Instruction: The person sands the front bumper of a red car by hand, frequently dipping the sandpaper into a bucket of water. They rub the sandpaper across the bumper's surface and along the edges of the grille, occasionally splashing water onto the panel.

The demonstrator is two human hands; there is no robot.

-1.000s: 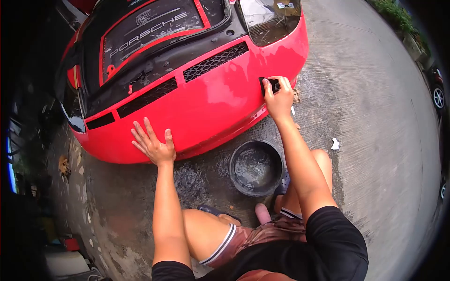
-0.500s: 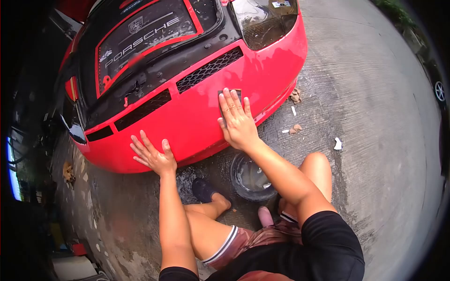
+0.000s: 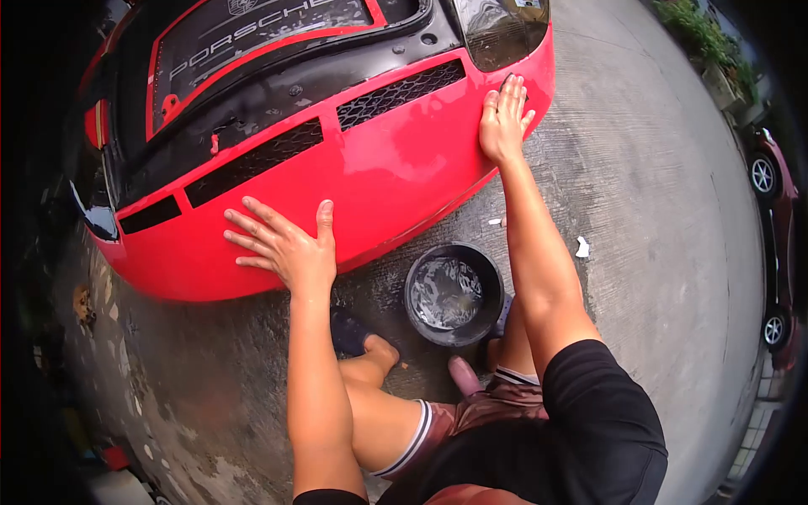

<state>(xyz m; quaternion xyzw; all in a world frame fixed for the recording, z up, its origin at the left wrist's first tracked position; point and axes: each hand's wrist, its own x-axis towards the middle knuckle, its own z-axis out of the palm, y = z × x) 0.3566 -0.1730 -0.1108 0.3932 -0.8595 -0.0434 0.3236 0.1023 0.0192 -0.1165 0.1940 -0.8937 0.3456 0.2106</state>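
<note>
The red car bumper (image 3: 379, 189) spreads in front of me, wet and shiny in patches. My left hand (image 3: 290, 248) is over its lower left part, fingers spread and nothing in them; it seems to rest on the surface. Near the headlight (image 3: 501, 34), my right hand (image 3: 505, 122) lies flat against the bumper's right side. Its fingers press down a dark sheet of sandpaper (image 3: 507, 81), of which only a thin edge shows by the fingertips. Mesh grilles (image 3: 401, 94) run along the top of the bumper.
A black bucket (image 3: 412, 311) of water stands on the wet concrete (image 3: 640, 210) between bumper and my feet. A white scrap (image 3: 582, 247) lies to the right. The black trunk area (image 3: 278, 88) tops the car. A dark red car (image 3: 778, 252) is at far right.
My right hand has slid right and upward along the bumper to near the headlight, with the sandpaper under it. The left hand stays spread at the bumper's left. The view has shifted.
</note>
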